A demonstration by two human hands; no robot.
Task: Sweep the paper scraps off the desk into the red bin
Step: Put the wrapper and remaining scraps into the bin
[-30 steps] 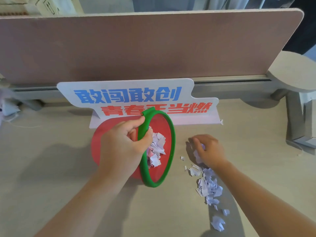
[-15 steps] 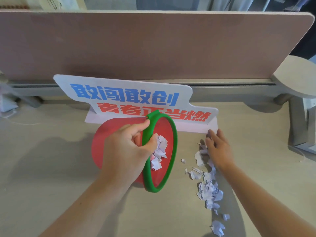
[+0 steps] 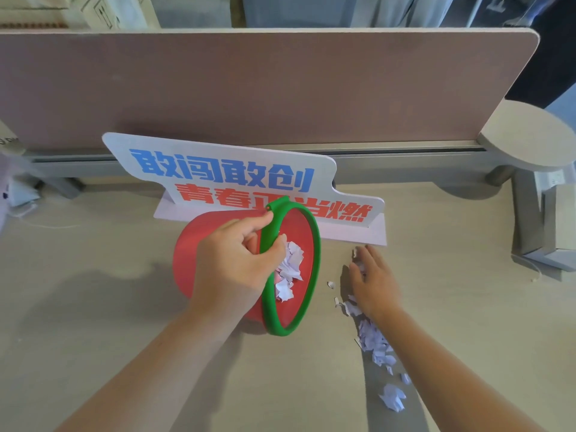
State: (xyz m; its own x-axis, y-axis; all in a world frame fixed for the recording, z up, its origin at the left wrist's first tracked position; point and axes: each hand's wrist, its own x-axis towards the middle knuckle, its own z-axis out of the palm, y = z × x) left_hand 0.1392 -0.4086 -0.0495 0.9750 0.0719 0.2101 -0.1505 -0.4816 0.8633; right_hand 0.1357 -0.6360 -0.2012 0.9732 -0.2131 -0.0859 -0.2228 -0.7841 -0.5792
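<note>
Gripping tipped red bin (image 3: 199, 263) rim w/ left hand (image 3: 232, 263); right hand (image 3: 372, 280) flat, seemingly on paper scraps (image 3: 372, 338).

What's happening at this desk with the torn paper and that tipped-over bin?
A person is clearing torn white paper scraps off a beige desk. The left hand holds the green rim of a round red plastic bin, tipped on its side with its mouth toward the scraps. Some scraps already lie inside. The right hand rests flat and open on the desk at the far end of the loose trail, seemingly set to sweep it in.
</note>
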